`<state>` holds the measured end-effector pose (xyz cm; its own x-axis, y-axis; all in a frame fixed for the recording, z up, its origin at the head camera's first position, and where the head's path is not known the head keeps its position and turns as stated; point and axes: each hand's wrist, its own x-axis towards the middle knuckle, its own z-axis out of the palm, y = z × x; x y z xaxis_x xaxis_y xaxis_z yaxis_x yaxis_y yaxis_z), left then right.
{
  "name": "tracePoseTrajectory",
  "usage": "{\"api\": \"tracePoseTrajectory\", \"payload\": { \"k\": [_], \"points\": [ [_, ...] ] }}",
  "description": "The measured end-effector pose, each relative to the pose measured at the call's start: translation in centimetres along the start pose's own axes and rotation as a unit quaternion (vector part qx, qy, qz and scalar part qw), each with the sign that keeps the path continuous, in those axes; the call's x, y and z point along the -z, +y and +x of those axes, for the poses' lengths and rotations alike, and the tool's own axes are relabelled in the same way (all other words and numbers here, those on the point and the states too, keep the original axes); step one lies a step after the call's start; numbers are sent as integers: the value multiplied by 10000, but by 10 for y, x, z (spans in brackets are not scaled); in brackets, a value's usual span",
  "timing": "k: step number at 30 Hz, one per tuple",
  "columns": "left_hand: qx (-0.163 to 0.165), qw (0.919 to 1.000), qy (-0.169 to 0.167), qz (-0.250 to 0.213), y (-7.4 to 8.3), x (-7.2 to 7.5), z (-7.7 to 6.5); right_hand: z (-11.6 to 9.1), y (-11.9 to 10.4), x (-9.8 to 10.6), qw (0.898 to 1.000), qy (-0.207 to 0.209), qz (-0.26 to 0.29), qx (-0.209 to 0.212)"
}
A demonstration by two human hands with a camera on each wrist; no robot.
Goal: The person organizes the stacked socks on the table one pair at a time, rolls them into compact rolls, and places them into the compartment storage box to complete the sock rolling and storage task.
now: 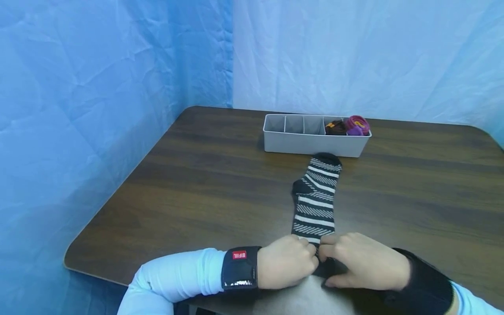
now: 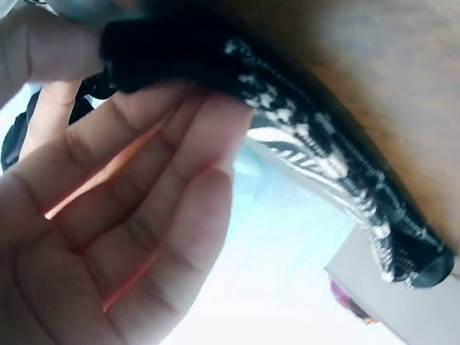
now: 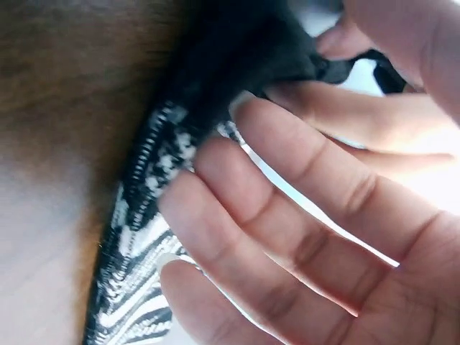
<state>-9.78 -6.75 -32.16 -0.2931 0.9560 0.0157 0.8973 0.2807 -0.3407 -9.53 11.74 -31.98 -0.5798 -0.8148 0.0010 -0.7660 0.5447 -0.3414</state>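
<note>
A black sock with white stripes [image 1: 316,205] lies stretched out on the table, toe toward the grey box and dark cuff toward the person. At the cuff, my left hand [image 1: 288,261] grips the fabric; the left wrist view shows the black cuff [image 2: 172,54] between thumb and fingers. My right hand [image 1: 364,262] holds the other side of the same cuff, its thumb and index finger at the dark fabric [image 3: 244,57] in the right wrist view. There, the other fingers lie loosely bent along the striped part. The fingertips are partly hidden in the head view.
Just beyond the sock's toe stands a grey divided box [image 1: 311,144]. Its right compartments hold a dark brown rolled item [image 1: 336,127] and a pink and purple rolled item [image 1: 357,125]. Blue sheeting [image 1: 118,87] hangs behind the table [image 1: 189,188] and along its left side.
</note>
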Motion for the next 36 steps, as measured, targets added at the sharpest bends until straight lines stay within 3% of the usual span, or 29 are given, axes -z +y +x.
{"api": "tracePoseTrajectory", "payload": {
  "k": [4,10,15,18,22,25,29,33,36],
  "points": [
    [143,9983,-96,-560,-7,-1,2,3,2,-3,9995,198,-225,-13],
    [374,9871,-377,-1511,-19,-2,4,8,3,-5,9971,389,-648,-114],
    [570,9772,-264,-2026,-25,-1,3,9,6,-2,9963,421,-703,-262],
    [624,9645,-236,-2557,-28,3,1,6,8,2,9983,316,-377,-311],
    [679,9456,-442,-3150,-35,4,1,5,11,6,9992,116,261,-289],
    [722,9480,-540,-3053,-39,0,3,7,14,6,9983,19,390,-434],
    [785,9580,-499,-2714,-43,-7,6,10,15,5,9976,65,63,-693],
    [879,9684,-234,-2322,-43,-12,9,9,16,3,9960,465,-250,-714],
    [775,9764,-7,-2017,-41,-14,9,10,16,1,9931,819,-465,-694]
  ]
}}
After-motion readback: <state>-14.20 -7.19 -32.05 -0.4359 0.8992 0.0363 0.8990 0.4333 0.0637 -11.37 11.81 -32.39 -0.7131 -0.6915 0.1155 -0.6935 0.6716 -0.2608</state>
